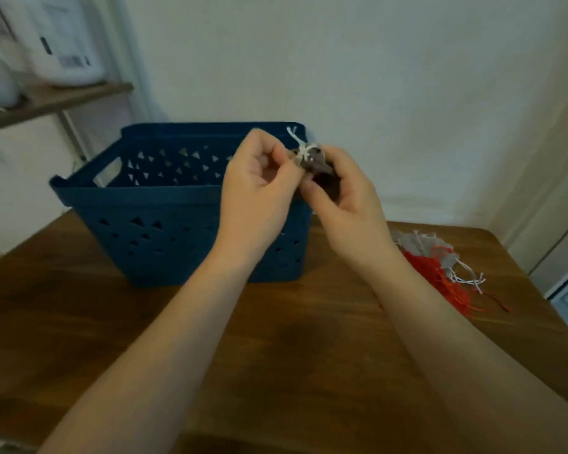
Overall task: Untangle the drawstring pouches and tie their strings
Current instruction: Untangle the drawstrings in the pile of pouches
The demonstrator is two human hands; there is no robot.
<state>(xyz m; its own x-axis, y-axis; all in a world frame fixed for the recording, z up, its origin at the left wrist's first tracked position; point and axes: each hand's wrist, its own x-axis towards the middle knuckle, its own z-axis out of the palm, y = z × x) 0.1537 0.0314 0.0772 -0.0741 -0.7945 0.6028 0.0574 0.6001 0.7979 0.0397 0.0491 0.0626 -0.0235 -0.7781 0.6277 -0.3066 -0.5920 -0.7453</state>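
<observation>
The left hand (pixel 259 172) and right hand (pixel 338 194) are gripping one grey pouch (pixel 315 162) above the blue basket (pixel 177 204), raised for sight; fingertips are pinching its white string (pixel 300 147), probably knotting. Remaining pouches (pixel 440 260) are lying near the table's (pixel 276 339) right edge.

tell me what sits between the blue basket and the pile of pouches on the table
In the head view, the right forearm crosses between the blue basket and the pile of pouches; beneath it shows only bare wooden table.
</observation>
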